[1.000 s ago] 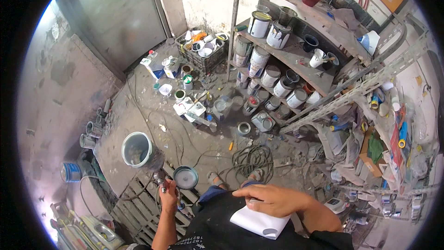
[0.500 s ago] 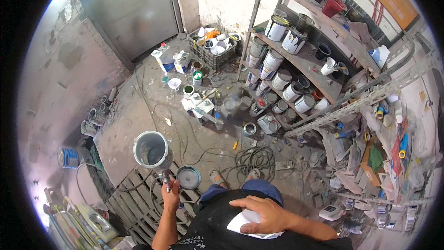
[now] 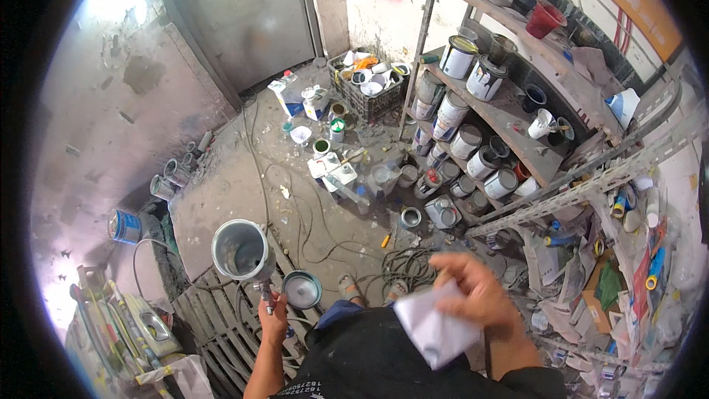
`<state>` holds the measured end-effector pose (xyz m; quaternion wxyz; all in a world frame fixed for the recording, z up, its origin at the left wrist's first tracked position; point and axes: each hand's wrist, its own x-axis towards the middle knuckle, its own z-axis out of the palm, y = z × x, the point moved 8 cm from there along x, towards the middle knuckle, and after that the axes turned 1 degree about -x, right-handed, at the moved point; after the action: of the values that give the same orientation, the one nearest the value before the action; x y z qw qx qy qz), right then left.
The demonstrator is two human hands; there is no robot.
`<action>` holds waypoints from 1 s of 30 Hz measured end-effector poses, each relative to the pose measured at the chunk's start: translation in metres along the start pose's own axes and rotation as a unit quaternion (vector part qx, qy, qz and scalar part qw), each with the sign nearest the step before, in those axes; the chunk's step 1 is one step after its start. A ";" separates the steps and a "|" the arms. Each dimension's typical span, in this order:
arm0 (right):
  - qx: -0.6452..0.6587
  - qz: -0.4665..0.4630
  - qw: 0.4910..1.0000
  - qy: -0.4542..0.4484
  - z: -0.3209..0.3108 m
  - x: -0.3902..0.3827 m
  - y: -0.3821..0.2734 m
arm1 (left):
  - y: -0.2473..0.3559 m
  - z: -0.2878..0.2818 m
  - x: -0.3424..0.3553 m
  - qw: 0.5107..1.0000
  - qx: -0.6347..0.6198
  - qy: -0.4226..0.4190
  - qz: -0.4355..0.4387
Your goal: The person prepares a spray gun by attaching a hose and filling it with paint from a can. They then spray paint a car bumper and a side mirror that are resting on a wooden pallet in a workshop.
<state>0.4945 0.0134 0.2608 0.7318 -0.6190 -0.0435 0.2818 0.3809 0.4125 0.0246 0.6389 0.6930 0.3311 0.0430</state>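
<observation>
At lower left, my left hand (image 3: 273, 312) is closed round a paint spray gun (image 3: 264, 294). A wide translucent grey cup (image 3: 242, 251) is mounted on the gun, its open mouth showing upward. On the other side of my body, my right hand (image 3: 476, 294), partly blurred, pinches a folded piece of white paper (image 3: 437, 326) in front of my black shirt. A round can (image 3: 302, 290) with grey contents stands just right of the gun, close to my legs.
Paint cans (image 3: 486, 77) and cups fill the metal shelf (image 3: 509, 107) at right. Hoses (image 3: 402, 266) coil near my feet, beside a floor grate (image 3: 214, 318). Opened tins, jugs and a full black crate (image 3: 373, 103) stand farther off. Clutter (image 3: 609, 292) lies at far right.
My right hand has lifted away from my shirt and moved right, carrying the white paper, which now shows more of its face. The left hand still holds the spray gun; the view has shifted.
</observation>
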 end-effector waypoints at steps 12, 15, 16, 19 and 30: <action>-0.344 -0.498 0.776 0.177 0.008 0.022 -0.122 | 0.027 0.077 -0.033 0.996 0.065 -0.039 0.057; -0.319 -0.607 0.727 0.036 0.077 0.029 -0.132 | 0.036 0.091 -0.034 0.998 0.022 -0.060 0.018; -0.307 -0.622 0.720 -0.014 0.102 0.031 -0.133 | 0.028 0.088 -0.025 0.997 0.036 -0.048 0.050; -0.360 -0.685 0.624 -0.109 0.173 0.048 -0.110 | 0.042 0.081 -0.016 0.986 0.057 -0.042 0.153; -0.497 -0.454 0.690 -0.266 0.294 0.158 -0.071 | 0.003 0.016 0.058 0.982 0.048 -0.069 0.170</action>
<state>0.5305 0.3409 0.3492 0.3140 -0.6957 -0.6461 0.0052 0.4343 0.4287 0.0033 0.6100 0.7701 0.1653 0.0872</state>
